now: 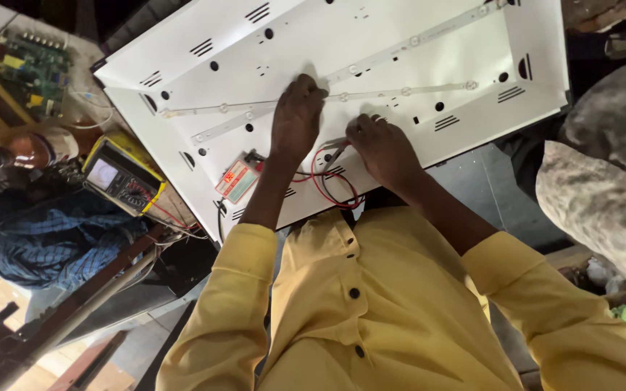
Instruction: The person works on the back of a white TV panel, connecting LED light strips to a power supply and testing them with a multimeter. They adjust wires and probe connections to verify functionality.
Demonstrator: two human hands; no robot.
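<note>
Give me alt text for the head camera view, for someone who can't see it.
A person in a yellow shirt presses the left hand on a thin white light strip inside a white metal panel tray, while the right hand holds a probe with red wires. A yellow multimeter lies to the left.

- Left hand (296, 119) stretched forward, palm down, fingers curled under at the tips.
- Right hand (383, 148) just beside it, knuckles up, fingertips pinched together in a small grip.
- Both forearms bare, yellow sleeves pushed back, elbows bent outward.
</note>
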